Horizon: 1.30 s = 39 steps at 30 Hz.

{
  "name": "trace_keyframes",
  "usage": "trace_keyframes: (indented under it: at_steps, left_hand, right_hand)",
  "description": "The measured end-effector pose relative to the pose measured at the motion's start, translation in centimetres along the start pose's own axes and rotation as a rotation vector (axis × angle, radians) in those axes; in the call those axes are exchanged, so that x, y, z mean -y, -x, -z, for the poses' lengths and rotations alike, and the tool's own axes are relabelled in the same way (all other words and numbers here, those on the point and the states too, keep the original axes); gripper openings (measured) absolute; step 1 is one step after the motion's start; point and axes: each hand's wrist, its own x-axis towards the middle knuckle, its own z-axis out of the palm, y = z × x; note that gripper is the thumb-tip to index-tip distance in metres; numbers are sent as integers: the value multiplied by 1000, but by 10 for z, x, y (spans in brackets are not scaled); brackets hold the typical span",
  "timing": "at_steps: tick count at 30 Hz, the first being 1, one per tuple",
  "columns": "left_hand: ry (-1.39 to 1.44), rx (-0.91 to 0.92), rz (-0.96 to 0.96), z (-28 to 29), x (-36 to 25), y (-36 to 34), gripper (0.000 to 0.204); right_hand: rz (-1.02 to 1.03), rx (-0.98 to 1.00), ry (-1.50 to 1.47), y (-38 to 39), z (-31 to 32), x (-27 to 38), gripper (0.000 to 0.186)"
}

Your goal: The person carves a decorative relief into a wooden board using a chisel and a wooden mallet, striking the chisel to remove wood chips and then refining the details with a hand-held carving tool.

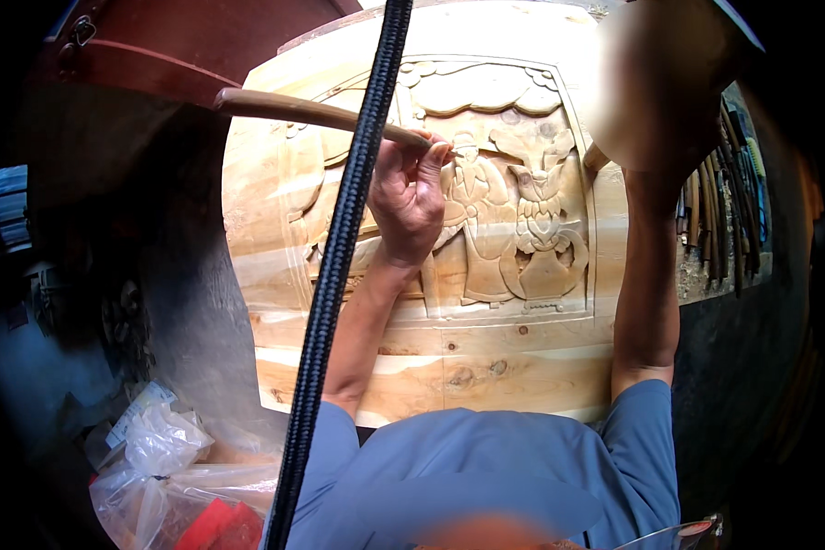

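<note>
Pale wooden panel (403,374), broad and carved in relief, in the middle of the view, just ahead of a blue-grey shirt (486,458). Within a carved frame, a robed figure (486,261) beside a vase-like form (543,280), below a scalloped band. Left hand (408,206) over the panel, left of the figure's head, with thumb and fingers closed around the lower end of a long brown rod (293,108) slanting toward the upper left; lower tip near the head, contact with the carving impossible to tell. Right hand (665,133) at the panel's right side, lost in blur and shadow; degree of opening and anything held impossible to tell. Just left of the blur, a wooden stub (596,158). Across the view, in front of panel and rod, a black braided cord (342,229). At right, a row of slender tools (710,215). At lower left, a clear plastic bag (163,440) beside red material (220,529).
</note>
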Motion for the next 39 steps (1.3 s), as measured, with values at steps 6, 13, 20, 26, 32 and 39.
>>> trace_keyframes:
  at_steps: [6, 13, 20, 26, 32, 39]
  left_hand:
    - [-138, 63, -22, 4, 4, 4, 19]
    - [-143, 83, -42, 4, 7, 3, 19]
    - [-177, 76, -49, 4, 8, 2, 17]
    - [-188, 88, -62, 4, 7, 0, 17]
    - [-197, 81, -51, 4, 8, 1, 18]
    - [-219, 93, -64, 5, 6, 0, 18]
  right_hand:
    - [31, 57, 3, 7, -4, -11, 47]
    - [75, 115, 55, 7, 3, -15, 50]
    - [120, 164, 128, 8, 10, -22, 48]
    - [150, 192, 163, 6, 13, -25, 47]
    - [186, 224, 197, 4, 15, -32, 47]
    - [139, 228, 233, 5, 10, -24, 50]
